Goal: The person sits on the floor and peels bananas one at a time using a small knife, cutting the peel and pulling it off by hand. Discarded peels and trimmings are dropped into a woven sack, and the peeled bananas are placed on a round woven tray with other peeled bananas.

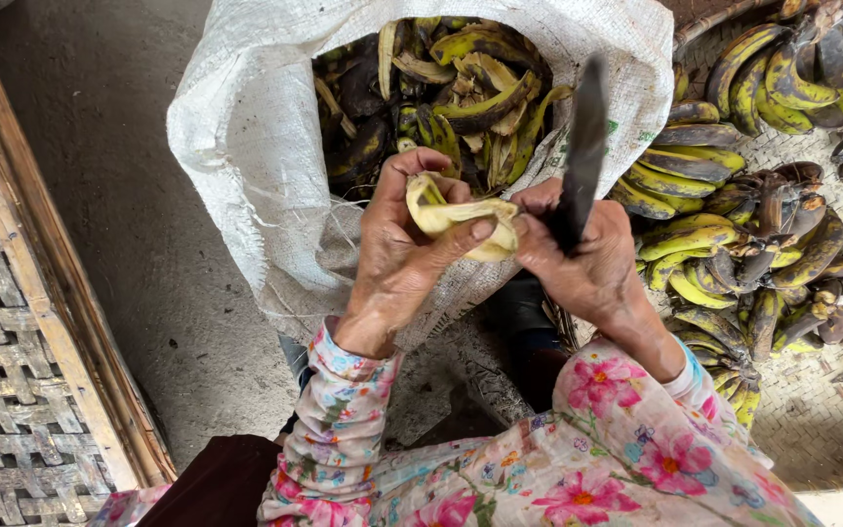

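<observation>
Floral sleeves [578, 449] nearest, and just beyond them the left hand [397, 254] is wrapped around a half-peeled banana [461, 220] — thumb pressed across its pale flesh. The right hand [582, 259] is clenched on a dark knife [582, 146], blade pointing far, touching the banana's right end. Beyond — a white woven sack [246, 146] of peels [441, 98]; right, blackened banana bunches [734, 224] on a woven mat [822, 420].

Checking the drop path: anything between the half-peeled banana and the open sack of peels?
Nothing visible. The left hand holds the banana just above the sack's near rim; the right hand with the knife sits beside it, not in between.
</observation>
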